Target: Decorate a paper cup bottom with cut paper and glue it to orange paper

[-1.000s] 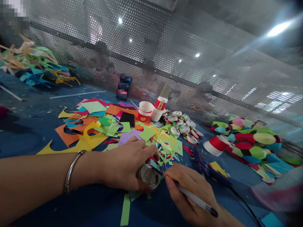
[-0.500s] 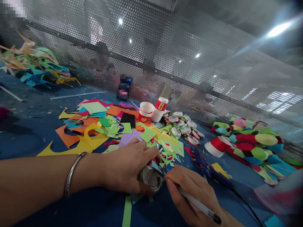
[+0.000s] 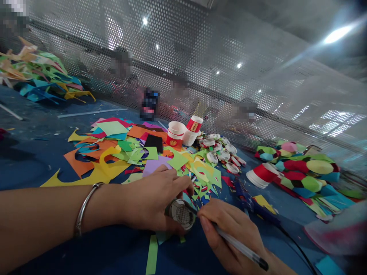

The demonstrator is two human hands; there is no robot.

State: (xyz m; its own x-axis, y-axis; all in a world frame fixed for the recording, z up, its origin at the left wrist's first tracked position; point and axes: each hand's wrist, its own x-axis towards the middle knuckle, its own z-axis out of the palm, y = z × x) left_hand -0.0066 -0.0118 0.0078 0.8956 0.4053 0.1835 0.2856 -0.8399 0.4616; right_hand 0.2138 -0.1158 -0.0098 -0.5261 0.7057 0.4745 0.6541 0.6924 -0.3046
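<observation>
My left hand (image 3: 156, 200), with a silver bracelet at the wrist, grips a small round paper cup bottom (image 3: 182, 214) by its rim. Dark grid-like lines cover its white face. In my right hand (image 3: 232, 229) is a pen (image 3: 239, 245) with a clear barrel and black end, its tip against the upper right of the face. Beneath my left hand a pale green paper strip (image 3: 151, 254) lies on the blue table (image 3: 103, 252). Coloured paper scraps (image 3: 113, 170) spread just beyond both hands.
Paper cups (image 3: 175, 135) stand behind the scraps, beside a pile of cut cup bottoms (image 3: 220, 151). To the right lie a cup stack (image 3: 262, 175), a blue glue gun (image 3: 258, 208) with its cord, and colourful paper pieces (image 3: 312, 172). A perforated metal screen (image 3: 177, 49) rises behind.
The view has shifted slightly. Both hands keep their hold, and the pen tip stays at nearly the same spot on the cup bottom.
</observation>
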